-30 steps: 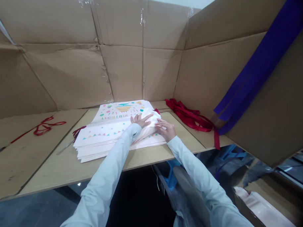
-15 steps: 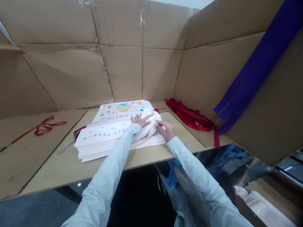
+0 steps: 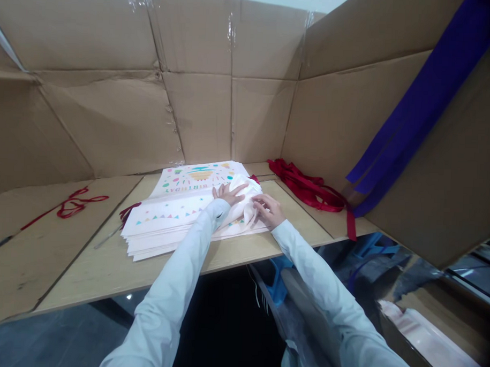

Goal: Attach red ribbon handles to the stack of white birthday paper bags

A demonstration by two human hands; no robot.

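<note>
Even, soft indoor light, faint shadows; wide-angle bending at edges, corners perhaps slightly soft.

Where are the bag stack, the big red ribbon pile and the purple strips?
bag stack (image 3: 175, 213), head view, printed top sheet
big red ribbon pile (image 3: 305, 187), head view, middle of bundle
purple strips (image 3: 408, 118), head view, halfway along

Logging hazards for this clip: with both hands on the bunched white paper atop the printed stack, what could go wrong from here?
1. The bunched white paper under the left hand, touched by the right hand, could crease or tear if pressed harder.
2. The printed stack sits fanned near the table edge; a push might slide sheets off.
</note>
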